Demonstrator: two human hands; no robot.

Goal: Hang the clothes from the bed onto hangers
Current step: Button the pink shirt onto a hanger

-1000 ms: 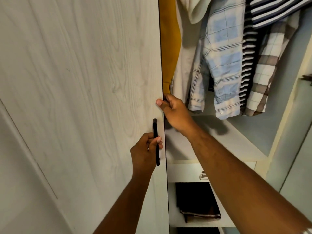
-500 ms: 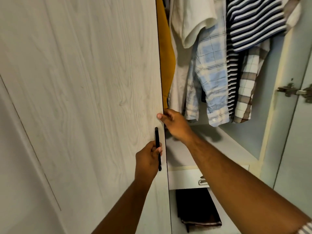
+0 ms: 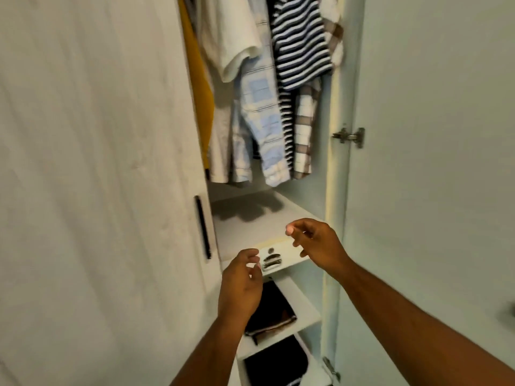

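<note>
Both hands off door (image 3: 97, 162); L hand (image 3: 241, 288), R hand (image 3: 317, 243) loosely curled, empty. Hung clothes (image 3: 278, 79): striped, plaid, white, mustard.

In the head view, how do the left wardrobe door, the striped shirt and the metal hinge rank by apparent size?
Largest: left wardrobe door.
Then: striped shirt.
Smallest: metal hinge.
No pair looks alike.

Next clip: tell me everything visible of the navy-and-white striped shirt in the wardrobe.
The striped shirt hangs in the open wardrobe: horizontal navy and white bands, soft knit-looking fabric. Its top leaves the frame, so no hanger shows. It overlaps the brown checked shirt and hangs beside the blue checked shirt. The left hand and right hand are below, clear of it.
</note>
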